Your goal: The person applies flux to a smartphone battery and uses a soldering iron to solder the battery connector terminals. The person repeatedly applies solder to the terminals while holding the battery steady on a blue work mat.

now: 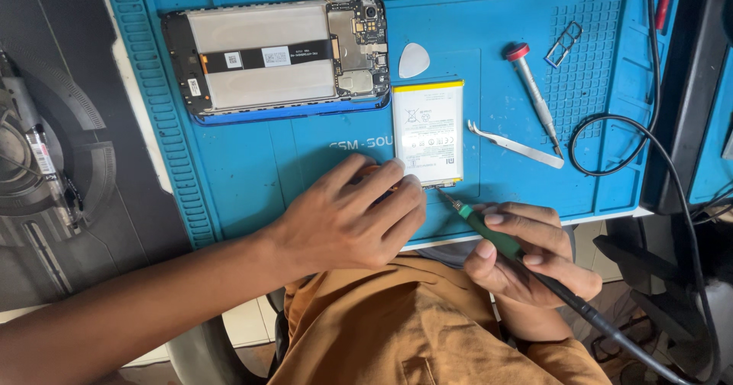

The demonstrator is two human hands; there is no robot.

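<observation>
Battery (427,132) lay on the blue mat (252,164), below the opened phone (275,58).
Right hand (527,251) fingers clamped an iron (500,236), tip at the battery's lower edge; left hand (351,217) fingers together, pressing beside it.

The left hand (347,217) hides the battery's (427,132) lower corner; the cable (611,331) leaves frame

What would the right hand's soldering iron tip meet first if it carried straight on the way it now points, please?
Most likely the lower edge of the white battery, where the iron in the right hand already points, beside the left hand's fingertips; contact is unclear.
</observation>
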